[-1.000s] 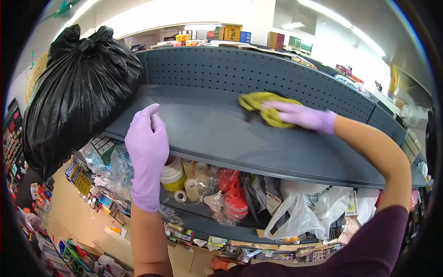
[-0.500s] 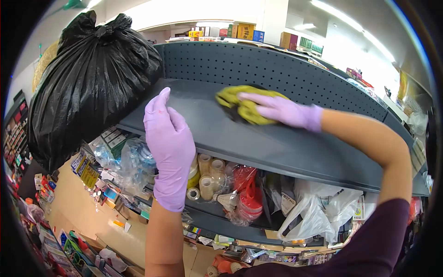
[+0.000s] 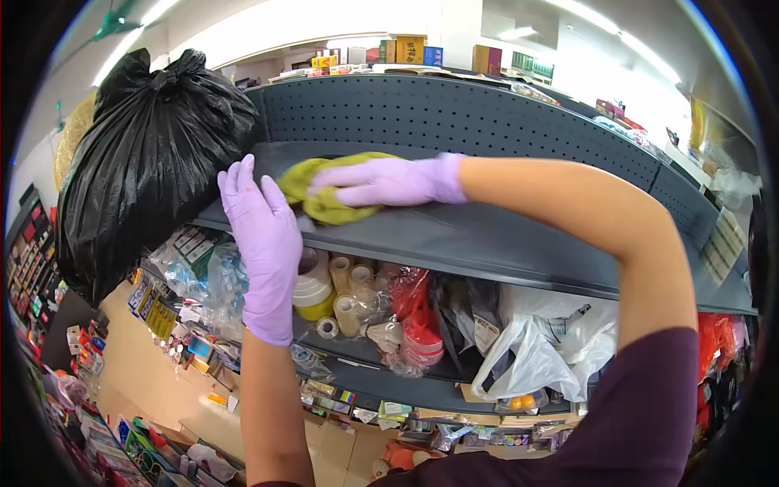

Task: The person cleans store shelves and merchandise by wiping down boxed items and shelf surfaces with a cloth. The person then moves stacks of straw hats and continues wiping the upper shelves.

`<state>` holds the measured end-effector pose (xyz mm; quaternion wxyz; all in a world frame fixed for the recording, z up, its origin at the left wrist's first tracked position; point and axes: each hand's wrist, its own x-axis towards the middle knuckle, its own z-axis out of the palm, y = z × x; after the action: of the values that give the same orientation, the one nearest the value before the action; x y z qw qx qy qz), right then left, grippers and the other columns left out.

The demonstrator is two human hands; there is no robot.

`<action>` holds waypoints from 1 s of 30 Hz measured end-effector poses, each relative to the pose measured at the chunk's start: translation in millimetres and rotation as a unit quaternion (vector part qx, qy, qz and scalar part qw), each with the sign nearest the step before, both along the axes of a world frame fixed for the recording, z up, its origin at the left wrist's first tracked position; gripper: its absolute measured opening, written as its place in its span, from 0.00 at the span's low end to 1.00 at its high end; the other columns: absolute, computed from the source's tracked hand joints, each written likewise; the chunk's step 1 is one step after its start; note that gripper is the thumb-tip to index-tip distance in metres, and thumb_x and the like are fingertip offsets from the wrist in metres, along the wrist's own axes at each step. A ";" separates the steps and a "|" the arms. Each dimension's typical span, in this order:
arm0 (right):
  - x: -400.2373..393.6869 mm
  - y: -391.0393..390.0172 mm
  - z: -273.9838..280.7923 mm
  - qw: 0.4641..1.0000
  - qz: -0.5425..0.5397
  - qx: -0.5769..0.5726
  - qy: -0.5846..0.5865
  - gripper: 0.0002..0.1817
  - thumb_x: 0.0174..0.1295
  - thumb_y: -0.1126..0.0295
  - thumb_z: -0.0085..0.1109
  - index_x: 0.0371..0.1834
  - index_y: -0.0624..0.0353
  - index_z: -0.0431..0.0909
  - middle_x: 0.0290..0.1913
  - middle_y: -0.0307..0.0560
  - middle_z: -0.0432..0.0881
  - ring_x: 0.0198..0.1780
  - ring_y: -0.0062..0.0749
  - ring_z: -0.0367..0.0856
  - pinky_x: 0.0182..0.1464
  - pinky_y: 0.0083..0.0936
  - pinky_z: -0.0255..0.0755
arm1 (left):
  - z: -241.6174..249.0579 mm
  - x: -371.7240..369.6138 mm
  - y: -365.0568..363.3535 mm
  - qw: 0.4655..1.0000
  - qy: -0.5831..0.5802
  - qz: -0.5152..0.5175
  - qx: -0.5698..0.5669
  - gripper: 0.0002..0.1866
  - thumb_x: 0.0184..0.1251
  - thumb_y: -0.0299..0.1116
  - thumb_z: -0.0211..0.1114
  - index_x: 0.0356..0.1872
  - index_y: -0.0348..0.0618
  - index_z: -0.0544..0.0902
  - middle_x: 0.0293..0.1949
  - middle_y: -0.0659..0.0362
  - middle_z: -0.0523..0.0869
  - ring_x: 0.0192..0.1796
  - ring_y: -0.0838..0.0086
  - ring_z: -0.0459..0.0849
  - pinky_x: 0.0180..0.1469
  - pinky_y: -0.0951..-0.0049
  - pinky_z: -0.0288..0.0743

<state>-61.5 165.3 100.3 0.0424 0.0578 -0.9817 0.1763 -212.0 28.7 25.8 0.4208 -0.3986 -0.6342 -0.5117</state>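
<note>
My right hand (image 3: 377, 180), in a lilac glove, presses a yellow-green cloth (image 3: 345, 213) onto the dark grey metal shelf (image 3: 487, 239). The cloth is bunched under the fingers and slightly blurred. My left hand (image 3: 261, 235), gloved the same way, is raised at the shelf's front edge, its palm bare and fingers stretched upward. Those fingertips overlap the lower right side of a knotted black plastic bag (image 3: 154, 162), which sits at the shelf's left end.
A perforated back panel (image 3: 422, 114) rises behind the shelf. Below are tape rolls (image 3: 347, 315), a red plastic bag (image 3: 418, 321) and a white plastic bag (image 3: 531, 349). Small boxes (image 3: 410, 50) stand beyond the panel. Floor (image 3: 174, 369) and crowded goods lie at lower left.
My right hand has slid the cloth left along the shelf, close to my left hand. The left hand has shifted slightly left and down in view, nearer the black bag.
</note>
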 end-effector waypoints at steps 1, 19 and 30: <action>27.4 5.1 -4.2 1.000 0.026 -0.006 0.011 0.22 0.71 0.54 0.40 0.66 0.44 0.66 0.64 0.52 0.71 0.65 0.43 0.68 0.68 0.34 0.58 | -0.7 -0.5 0.2 1.000 0.004 0.004 -0.001 0.17 0.73 0.30 0.48 0.60 0.35 0.71 0.60 0.44 0.72 0.65 0.52 0.66 0.69 0.60 0.57; 185.2 -86.5 11.3 0.988 -0.145 0.048 0.020 0.33 0.54 0.68 0.60 0.66 0.54 0.64 0.70 0.58 0.62 0.71 0.48 0.61 0.71 0.32 0.55 | -5.8 21.2 -67.7 0.905 -0.186 -0.305 0.231 0.17 0.74 0.24 0.43 0.58 0.32 0.73 0.59 0.51 0.76 0.62 0.68 0.74 0.67 0.69 0.64; -107.1 -84.1 -17.1 0.985 0.073 0.082 0.130 0.31 0.57 0.67 0.56 0.66 0.55 0.63 0.61 0.54 0.72 0.60 0.46 0.74 0.63 0.33 0.66 | -93.9 30.9 -180.6 0.891 -0.289 -0.248 0.247 0.20 0.75 0.28 0.39 0.63 0.28 0.65 0.64 0.46 0.70 0.68 0.63 0.68 0.72 0.64 0.57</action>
<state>-168.6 81.2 83.2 0.1520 0.1553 -0.9721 0.0887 -181.1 -151.9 -68.2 0.1628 -0.2604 -0.4611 -0.8325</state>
